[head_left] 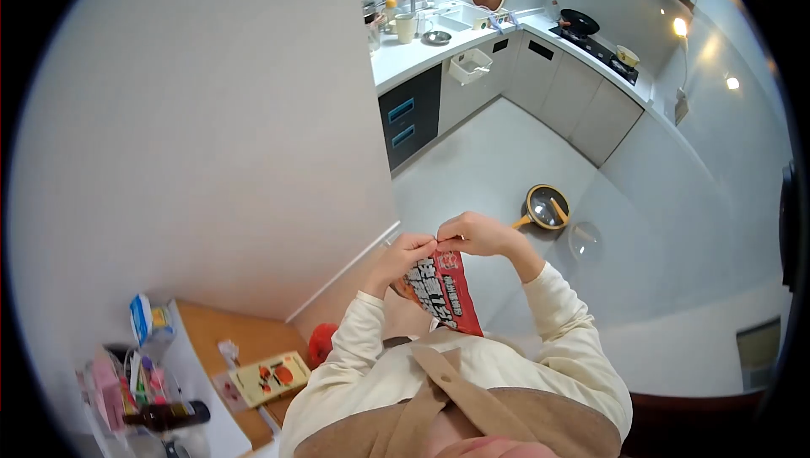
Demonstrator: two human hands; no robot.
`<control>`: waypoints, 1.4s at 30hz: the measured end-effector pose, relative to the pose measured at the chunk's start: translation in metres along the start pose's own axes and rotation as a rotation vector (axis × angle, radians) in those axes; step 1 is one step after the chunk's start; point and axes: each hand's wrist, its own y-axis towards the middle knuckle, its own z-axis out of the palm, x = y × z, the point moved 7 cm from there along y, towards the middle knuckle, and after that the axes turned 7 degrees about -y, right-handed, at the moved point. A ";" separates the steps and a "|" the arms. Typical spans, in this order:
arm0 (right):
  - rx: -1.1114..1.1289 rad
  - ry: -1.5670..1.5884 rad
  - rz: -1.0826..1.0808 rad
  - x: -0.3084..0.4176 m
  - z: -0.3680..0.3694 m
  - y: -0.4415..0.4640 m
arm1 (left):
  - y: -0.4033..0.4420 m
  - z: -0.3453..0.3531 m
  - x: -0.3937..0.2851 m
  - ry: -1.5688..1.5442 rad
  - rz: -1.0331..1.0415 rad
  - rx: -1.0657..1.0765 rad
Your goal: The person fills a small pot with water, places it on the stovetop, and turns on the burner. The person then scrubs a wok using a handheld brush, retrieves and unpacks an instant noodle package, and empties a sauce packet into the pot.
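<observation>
A red packet [451, 293] with white and black lettering hangs in front of my chest, pinched at its top edge by both hands. My left hand [411, 254] is closed on the packet's upper left corner. Close beside it, my right hand [472, 234] grips the top edge with bent fingers. The fingertips of the two hands nearly touch. The packet's lower end reaches down to the cream sweater.
A lidded pan [547, 207] is on the floor beyond my right hand. Farther off are the counter [396, 66], sink and stove [595, 53]. A wall [211, 121] stands at left, with a wooden table [202, 331] holding a box below.
</observation>
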 end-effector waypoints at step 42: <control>-0.726 1.829 0.718 -0.870 -0.184 0.317 | 0.539 -0.397 -0.040 -0.301 0.716 -1.186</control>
